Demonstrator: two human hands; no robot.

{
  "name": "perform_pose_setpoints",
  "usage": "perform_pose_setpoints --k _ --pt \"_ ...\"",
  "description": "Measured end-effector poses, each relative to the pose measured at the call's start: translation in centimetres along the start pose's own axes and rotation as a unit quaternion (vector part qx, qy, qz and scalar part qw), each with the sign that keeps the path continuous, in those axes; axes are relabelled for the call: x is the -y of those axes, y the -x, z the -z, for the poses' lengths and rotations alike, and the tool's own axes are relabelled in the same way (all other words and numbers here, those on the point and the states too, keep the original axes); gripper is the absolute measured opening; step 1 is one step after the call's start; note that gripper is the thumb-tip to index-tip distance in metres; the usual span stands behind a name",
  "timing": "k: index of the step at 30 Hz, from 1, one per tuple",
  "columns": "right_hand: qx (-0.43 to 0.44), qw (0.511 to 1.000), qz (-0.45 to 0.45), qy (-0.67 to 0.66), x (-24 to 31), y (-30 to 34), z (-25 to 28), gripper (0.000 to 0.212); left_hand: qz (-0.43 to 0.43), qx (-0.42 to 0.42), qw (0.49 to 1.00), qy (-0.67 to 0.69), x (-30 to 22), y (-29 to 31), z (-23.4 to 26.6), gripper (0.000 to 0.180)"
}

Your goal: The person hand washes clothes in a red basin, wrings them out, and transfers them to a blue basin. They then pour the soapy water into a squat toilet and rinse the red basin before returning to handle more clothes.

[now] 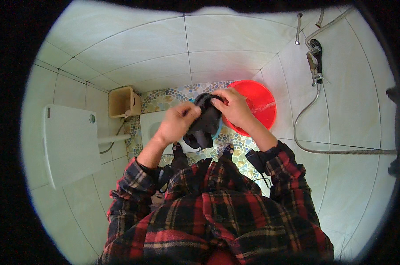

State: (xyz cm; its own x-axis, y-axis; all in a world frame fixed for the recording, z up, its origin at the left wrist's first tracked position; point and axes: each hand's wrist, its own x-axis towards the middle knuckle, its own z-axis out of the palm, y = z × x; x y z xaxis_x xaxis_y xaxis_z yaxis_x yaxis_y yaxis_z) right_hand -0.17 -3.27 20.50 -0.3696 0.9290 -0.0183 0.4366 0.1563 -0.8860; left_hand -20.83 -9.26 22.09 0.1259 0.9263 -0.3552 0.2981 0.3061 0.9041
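A dark, limp piece of cloth (204, 123) hangs between my two hands, its lower end bunched and folded. I cannot make out what garment it is. My left hand (179, 121) pinches its left edge with bent fingers and thumb. On the other side, my right hand (232, 106) grips the upper right edge between thumb and fingers. Beneath the cloth, part of a blue basin (218, 129) shows; the cloth and my hands hide most of it. Just right of my right hand stands a red basin (258, 106), a pale streak showing across its inside.
A white squat toilet (149, 120) lies in the pebble-patterned floor (162, 96). To the left are a beige bin (118, 102) and a white wall-mounted cistern (72, 143) with its pipe. On the right wall hang a black shower head (315, 47) and a looping metal hose (297, 128).
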Motion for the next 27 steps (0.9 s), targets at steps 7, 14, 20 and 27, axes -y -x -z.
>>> perform_pose_setpoints --k 7,14,20,27 --pt "-0.011 0.967 0.253 -0.018 3.4 1.2 0.9 0.017 -0.067 -0.009 0.923 0.38 -2.9 -0.8 1.0 0.017" --pt "0.033 0.978 0.166 0.12 2.9 1.2 1.5 0.023 -0.052 0.021 0.892 0.449 -3.2 -0.9 -0.5 0.018" --pt "0.097 0.992 0.073 0.039 4.7 0.2 2.3 0.019 -0.071 0.011 0.919 0.388 -2.7 -0.9 -0.2 0.02" --pt "-0.053 0.994 0.09 0.027 10.4 -0.5 7.3 0.023 -0.159 -0.026 0.942 0.294 -3.6 -0.4 1.6 0.018"
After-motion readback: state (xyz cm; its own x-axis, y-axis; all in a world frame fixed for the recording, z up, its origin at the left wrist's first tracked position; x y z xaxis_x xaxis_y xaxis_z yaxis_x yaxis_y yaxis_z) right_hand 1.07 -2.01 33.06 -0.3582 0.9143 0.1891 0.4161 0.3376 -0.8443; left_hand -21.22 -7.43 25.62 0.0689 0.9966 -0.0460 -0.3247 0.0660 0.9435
